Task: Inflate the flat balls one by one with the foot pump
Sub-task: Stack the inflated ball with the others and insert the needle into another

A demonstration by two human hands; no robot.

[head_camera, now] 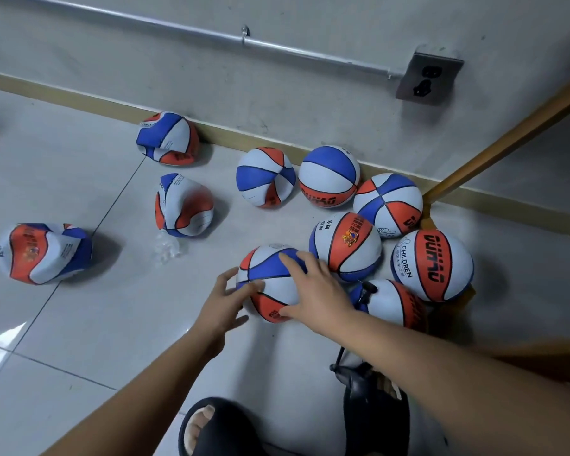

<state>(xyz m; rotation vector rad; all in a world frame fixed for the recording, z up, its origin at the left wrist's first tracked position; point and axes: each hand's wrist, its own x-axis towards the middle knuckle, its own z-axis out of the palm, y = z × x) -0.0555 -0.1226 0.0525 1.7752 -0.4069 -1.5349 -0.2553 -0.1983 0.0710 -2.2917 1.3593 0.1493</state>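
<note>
Now your right hand [316,287] and left hand [224,301] rest spread on a firm ball [272,296].
Fingers splayed, gripping nothing; the ball has red, white and blue panels and sits on the floor [79,324]. Ten balls in all (three crumpled flat balls [183,205] leftward, seven rounded).

Indoor room corner: tiled floor [79,324], skirting [79,97], wall socket [429,77].

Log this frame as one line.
ball: round, between both hands | left hand: touches its left side | right hand: rests on top | flat balls: three, at left | pump: at slipper
</note>
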